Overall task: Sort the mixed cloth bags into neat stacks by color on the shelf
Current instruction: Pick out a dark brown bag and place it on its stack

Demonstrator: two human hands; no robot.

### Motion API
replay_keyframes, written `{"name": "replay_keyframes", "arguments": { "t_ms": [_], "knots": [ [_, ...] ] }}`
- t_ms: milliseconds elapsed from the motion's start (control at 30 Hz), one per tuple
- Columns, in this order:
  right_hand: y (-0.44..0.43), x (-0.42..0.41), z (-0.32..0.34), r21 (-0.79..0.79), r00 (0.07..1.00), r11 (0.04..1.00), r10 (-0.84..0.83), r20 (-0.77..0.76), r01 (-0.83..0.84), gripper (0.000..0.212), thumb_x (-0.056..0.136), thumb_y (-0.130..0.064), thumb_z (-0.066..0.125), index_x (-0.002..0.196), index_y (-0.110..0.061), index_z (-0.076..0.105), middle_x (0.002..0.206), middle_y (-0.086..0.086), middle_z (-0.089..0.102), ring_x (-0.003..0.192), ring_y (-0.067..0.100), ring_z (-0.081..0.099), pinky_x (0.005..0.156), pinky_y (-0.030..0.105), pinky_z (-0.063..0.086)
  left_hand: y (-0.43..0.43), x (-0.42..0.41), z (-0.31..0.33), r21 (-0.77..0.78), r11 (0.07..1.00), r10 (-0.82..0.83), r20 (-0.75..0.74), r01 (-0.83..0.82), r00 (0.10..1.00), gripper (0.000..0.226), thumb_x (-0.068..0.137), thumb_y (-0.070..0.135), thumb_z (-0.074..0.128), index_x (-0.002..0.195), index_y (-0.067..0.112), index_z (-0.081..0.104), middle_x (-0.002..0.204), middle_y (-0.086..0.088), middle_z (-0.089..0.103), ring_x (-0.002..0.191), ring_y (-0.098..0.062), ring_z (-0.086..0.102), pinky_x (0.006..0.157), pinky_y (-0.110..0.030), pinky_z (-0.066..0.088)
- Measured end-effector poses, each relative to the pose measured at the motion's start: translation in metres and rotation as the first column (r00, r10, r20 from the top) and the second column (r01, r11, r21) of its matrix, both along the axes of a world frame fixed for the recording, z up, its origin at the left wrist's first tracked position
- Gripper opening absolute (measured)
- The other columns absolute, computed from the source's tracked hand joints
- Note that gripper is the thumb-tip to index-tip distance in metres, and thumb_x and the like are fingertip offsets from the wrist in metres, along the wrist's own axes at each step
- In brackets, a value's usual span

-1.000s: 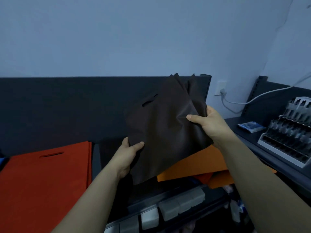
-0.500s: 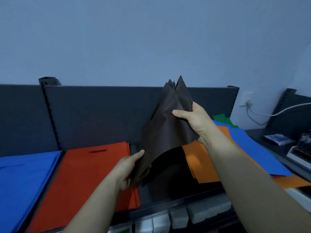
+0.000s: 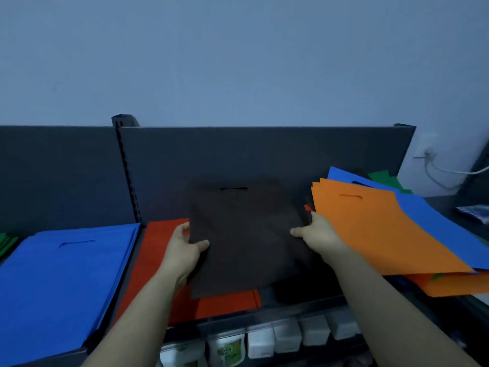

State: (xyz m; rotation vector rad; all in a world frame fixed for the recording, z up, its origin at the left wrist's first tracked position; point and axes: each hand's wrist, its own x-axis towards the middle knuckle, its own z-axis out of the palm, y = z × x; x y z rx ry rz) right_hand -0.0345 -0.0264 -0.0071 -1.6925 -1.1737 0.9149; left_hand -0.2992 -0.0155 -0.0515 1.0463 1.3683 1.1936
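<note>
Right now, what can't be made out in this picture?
Head view:
- What lies under the dark brown bag: the bag covers it.
- Fingertips of left hand and right hand: beneath the cloth.
- Far left, green bags: cut by the frame edge.
- Labels on the white containers: dim, blurred.

Shop shelving bay, stocked with sorted goods

A dark metal slotted upright (image 3: pixel 128 181) is rising against a plain painted wall, with a matching back panel (image 3: pixel 238 154) running to its right. Flat stacks of blue bags (image 3: pixel 60 274) left of the upright, and red bags (image 3: pixel 156 234) and orange bags (image 3: pixel 370 229) right of it, are lying on the shelf (image 3: pixel 264 317). Small white cartons (image 3: pixel 260 343) are standing in a row lower down, right of the upright.
</note>
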Motion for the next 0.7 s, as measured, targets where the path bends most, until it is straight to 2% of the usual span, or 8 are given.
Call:
{"name": "replay_keyframes", "arguments": {
  "t_ms": [67, 133, 233, 300, 367, 433, 533, 700],
  "knots": [
    [-0.002, 0.003, -0.016, -0.103, 0.994, 0.994, -0.018, 0.104, 0.029, 0.036, 0.082, -0.002, 0.070, 0.114, -0.010, 0.056, 0.112, 0.007, 0.064, 0.099, 0.025, 0.060, 0.086, 0.032, 0.048, 0.000, 0.006, -0.007, -0.055, 0.998, -0.031, -0.107, 0.025, 0.994, 0.046, 0.089, 0.005, 0.064, 0.128, 0.016, 0.044, 0.111, -0.010, 0.064, 0.096, -0.028, 0.063, 0.083, -0.043, 0.054],
    [-0.004, 0.009, -0.026, -0.179, 0.972, 0.981, -0.025, 0.236, 0.069, 0.046, 0.082, -0.006, 0.070, 0.124, -0.006, 0.050, 0.121, 0.010, 0.058, 0.107, 0.027, 0.056, 0.083, 0.030, 0.045, 0.000, 0.012, -0.012, -0.115, 0.992, -0.076, -0.149, 0.059, 0.986, 0.048, 0.090, 0.007, 0.062, 0.133, 0.013, 0.041, 0.112, -0.012, 0.061, 0.098, -0.029, 0.062, 0.085, -0.041, 0.053],
    [-0.008, 0.019, -0.036, -0.233, 0.942, 0.969, 0.001, 0.337, 0.083, 0.050, 0.087, -0.007, 0.065, 0.131, -0.004, 0.043, 0.106, 0.008, 0.050, 0.098, 0.024, 0.051, 0.079, 0.029, 0.042, 0.001, 0.021, -0.017, -0.165, 0.981, -0.131, -0.168, 0.104, 0.977, 0.046, 0.091, 0.007, 0.060, 0.133, 0.009, 0.041, 0.115, -0.013, 0.059, 0.102, -0.030, 0.060, 0.085, -0.039, 0.051],
    [-0.009, 0.027, -0.043, -0.246, 0.924, 0.967, 0.038, 0.380, 0.061, 0.049, 0.088, -0.004, 0.061, 0.134, -0.006, 0.043, 0.102, 0.005, 0.048, 0.094, 0.021, 0.051, 0.081, 0.029, 0.045, 0.004, 0.026, -0.019, -0.181, 0.975, -0.159, -0.156, 0.130, 0.975, 0.046, 0.089, 0.006, 0.061, 0.131, 0.008, 0.043, 0.117, -0.013, 0.061, 0.102, -0.030, 0.061, 0.086, -0.040, 0.052],
    [-0.011, 0.033, -0.049, -0.244, 0.913, 0.969, 0.075, 0.402, 0.028, 0.053, 0.089, -0.001, 0.056, 0.139, -0.015, 0.043, 0.121, 0.008, 0.052, 0.105, 0.024, 0.055, 0.086, 0.032, 0.049, 0.007, 0.031, -0.019, -0.188, 0.971, -0.176, -0.142, 0.148, 0.974, 0.045, 0.088, 0.004, 0.062, 0.130, 0.007, 0.045, 0.118, -0.014, 0.062, 0.101, -0.029, 0.061, 0.084, -0.039, 0.053],
    [-0.011, 0.038, -0.052, -0.238, 0.897, 0.971, 0.096, 0.432, 0.011, 0.051, 0.089, 0.002, 0.052, 0.133, -0.022, 0.049, 0.135, 0.009, 0.049, 0.115, 0.027, 0.054, 0.086, 0.033, 0.050, 0.008, 0.037, -0.017, -0.172, 0.976, -0.161, -0.149, 0.134, 0.976, 0.044, 0.088, 0.002, 0.061, 0.128, 0.008, 0.044, 0.116, -0.013, 0.061, 0.100, -0.029, 0.061, 0.079, -0.037, 0.053],
    [-0.010, 0.044, -0.052, -0.229, 0.885, 0.972, 0.065, 0.461, 0.048, 0.044, 0.089, 0.006, 0.046, 0.125, -0.016, 0.057, 0.134, 0.011, 0.052, 0.118, 0.027, 0.053, 0.092, 0.032, 0.048, 0.009, 0.048, -0.016, -0.160, 0.980, -0.150, -0.186, 0.121, 0.971, 0.045, 0.088, 0.000, 0.060, 0.129, 0.010, 0.043, 0.113, -0.013, 0.061, 0.101, -0.031, 0.061, 0.086, -0.040, 0.053],
    [-0.009, 0.053, -0.051, -0.241, 0.847, 0.966, 0.047, 0.530, 0.097, 0.049, 0.091, 0.008, 0.041, 0.134, -0.012, 0.052, 0.139, 0.010, 0.050, 0.120, 0.027, 0.053, 0.099, 0.036, 0.047, 0.011, 0.063, -0.016, -0.188, 0.965, -0.203, -0.097, 0.183, 0.974, 0.049, 0.088, -0.002, 0.058, 0.132, 0.014, 0.042, 0.113, -0.017, 0.063, 0.099, -0.034, 0.063, 0.085, -0.045, 0.055]
  ]
}}
